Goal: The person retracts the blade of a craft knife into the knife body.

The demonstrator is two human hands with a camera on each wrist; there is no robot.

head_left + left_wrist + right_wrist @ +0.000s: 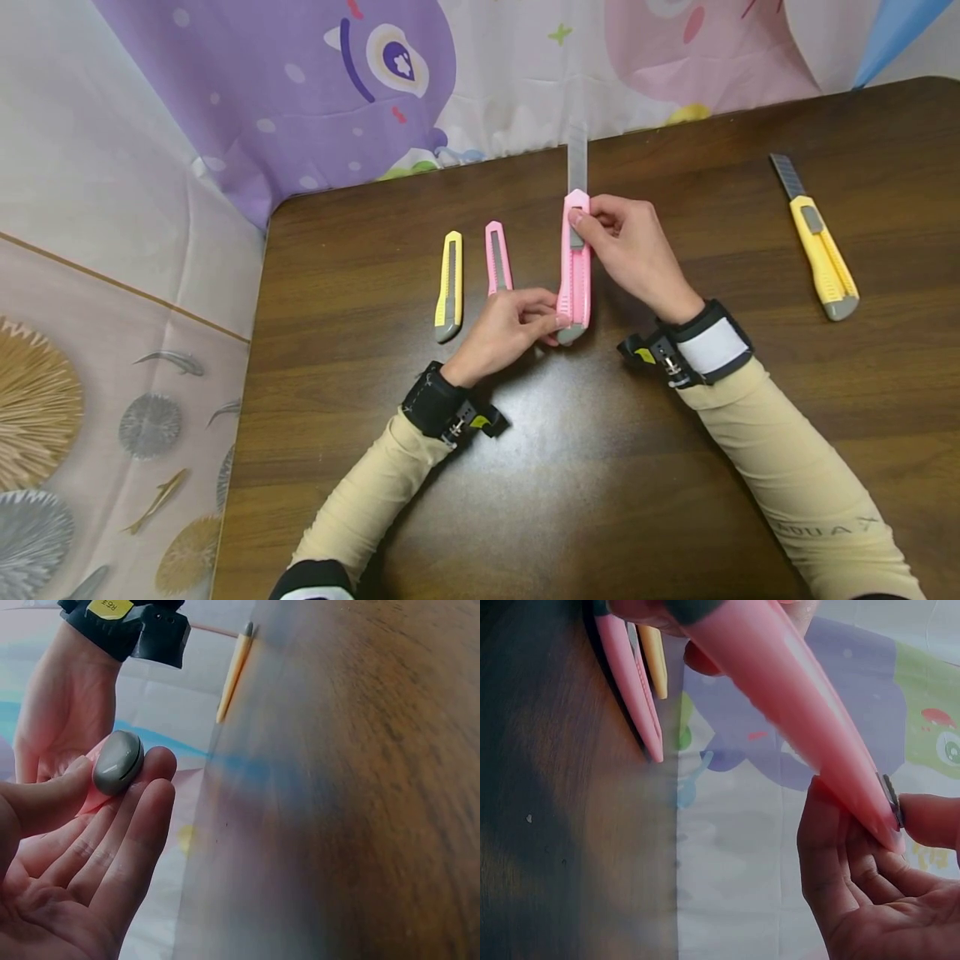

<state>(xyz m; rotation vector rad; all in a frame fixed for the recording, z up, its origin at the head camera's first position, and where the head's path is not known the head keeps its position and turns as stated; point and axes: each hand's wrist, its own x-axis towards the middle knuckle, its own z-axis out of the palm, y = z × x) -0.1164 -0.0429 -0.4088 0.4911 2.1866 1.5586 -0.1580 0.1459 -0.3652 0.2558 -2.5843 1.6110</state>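
Note:
Both hands hold a large pink utility knife [576,275] above the table, its long blade [577,162] extended away from the person. My left hand [510,329] pinches the grey-capped rear end between thumb and fingers; that grey end cap [118,763] faces the left wrist view. Near the blade end, my right hand [630,246] grips the body, its thumb on the grey slider [576,239]. In the right wrist view, the right thumb [930,820] presses that slider from the side. A smaller pink utility knife [497,254] lies just beyond the left hand, which hides its lower end.
On the brown wooden table [337,275], a small yellow utility knife [449,287] lies left of the small pink one. A larger yellow utility knife [825,258] with its blade out lies at the right. A patterned cloth [510,75] hangs along the far edge.

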